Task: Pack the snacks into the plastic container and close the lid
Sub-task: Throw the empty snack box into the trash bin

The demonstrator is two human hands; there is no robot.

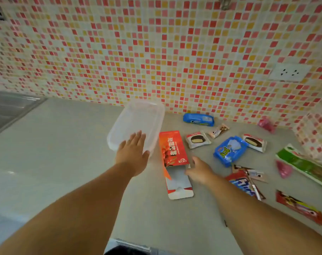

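A clear plastic container (138,120) with its lid on lies on the grey counter by the tiled wall. My left hand (132,153) is spread flat over its near end, fingers apart. My right hand (199,170) hovers open beside the open flap of a red snack box (173,150) just right of the container. Wrapped snacks lie scattered to the right: a blue biscuit pack (198,119), two chocolate pie packs (198,139) (254,142), a blue bag (229,150) and a small candy (219,130).
A long green pack (304,165), two pink candies (283,169) (266,124), a red-blue wrapper (243,183) and a red bar (300,207) lie at the right. A steel sink (11,109) sits far left. A wall socket (289,72) is above the snacks.
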